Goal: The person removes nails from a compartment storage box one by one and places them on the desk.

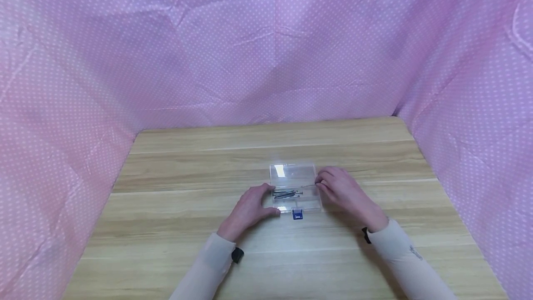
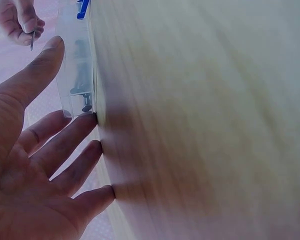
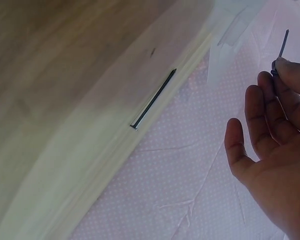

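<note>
1. One wide worktop [image 1: 200, 161] carries it all, a steady stage.
2. On it, the clear box [image 1: 308, 203], lid apparently folded back to twelve o'clock, blue clasp [image 1: 297, 214] at six; the near half is the one to work over.
3. Nine o'clock, left hand [image 1: 249, 207]: grip loose, fingers outstretched against the box end. Nice bracing; light pressure should stop any skid.
4. Three o'clock, right hand [image 1: 341, 191]: grip pinching a single nail between thumb and fingertips, good for precision.
5. Inside, a bundle of nails [image 1: 286, 194], bunched towards nine.
6. And the held nail [image 1: 309, 185]! Free end aimed at nine, over the box. Best kept low, level, parallel with the bundle, clear of the rim.
7. One loose nail [image 3: 153, 100] lies on the worktop, the box at one o'clock from it in the right wrist view: mind that wrist doesn't roll it.
</note>
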A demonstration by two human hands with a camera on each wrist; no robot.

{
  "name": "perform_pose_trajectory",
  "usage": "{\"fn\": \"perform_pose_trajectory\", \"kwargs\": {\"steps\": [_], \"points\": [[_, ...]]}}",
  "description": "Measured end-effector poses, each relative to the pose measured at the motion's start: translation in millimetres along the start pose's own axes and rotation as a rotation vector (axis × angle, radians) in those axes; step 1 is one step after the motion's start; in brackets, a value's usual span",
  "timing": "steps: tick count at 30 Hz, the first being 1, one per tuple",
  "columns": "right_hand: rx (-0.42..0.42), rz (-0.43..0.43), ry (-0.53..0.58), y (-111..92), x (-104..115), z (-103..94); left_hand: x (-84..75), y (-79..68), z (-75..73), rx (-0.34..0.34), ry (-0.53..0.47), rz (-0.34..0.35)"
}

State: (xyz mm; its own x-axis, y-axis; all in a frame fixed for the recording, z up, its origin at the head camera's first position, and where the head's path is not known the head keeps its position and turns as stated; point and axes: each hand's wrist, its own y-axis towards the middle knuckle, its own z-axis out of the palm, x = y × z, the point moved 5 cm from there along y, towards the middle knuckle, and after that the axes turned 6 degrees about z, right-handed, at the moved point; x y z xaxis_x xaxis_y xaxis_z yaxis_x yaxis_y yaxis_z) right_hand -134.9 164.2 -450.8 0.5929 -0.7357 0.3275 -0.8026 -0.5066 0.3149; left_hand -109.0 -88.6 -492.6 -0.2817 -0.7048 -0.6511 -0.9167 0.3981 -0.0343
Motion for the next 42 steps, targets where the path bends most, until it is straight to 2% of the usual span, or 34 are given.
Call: {"fn": "perform_pose_trajectory", "kwargs": {"steps": [13, 20, 30, 42], "points": [[-0.040, 0.016, 0.020, -8, -15, -6.9, -0.9, 0.0, -1.0, 0.000, -0.004, 0.018], [-0.099, -0.008, 0.024, -12, -23, -12.8, -0.4, -0.1, -0.7, 0.001, -0.005, 0.016], [-0.087, 0.034, 0.027, -15, -34, -15.6, -0.7, 0.1, -0.3, 0.004, -0.003, 0.016], [-0.061, 0.042, 0.021, -18, -50, -13.2, -0.8, -0.1, 0.5, 0.009, 0.002, 0.011]]}}
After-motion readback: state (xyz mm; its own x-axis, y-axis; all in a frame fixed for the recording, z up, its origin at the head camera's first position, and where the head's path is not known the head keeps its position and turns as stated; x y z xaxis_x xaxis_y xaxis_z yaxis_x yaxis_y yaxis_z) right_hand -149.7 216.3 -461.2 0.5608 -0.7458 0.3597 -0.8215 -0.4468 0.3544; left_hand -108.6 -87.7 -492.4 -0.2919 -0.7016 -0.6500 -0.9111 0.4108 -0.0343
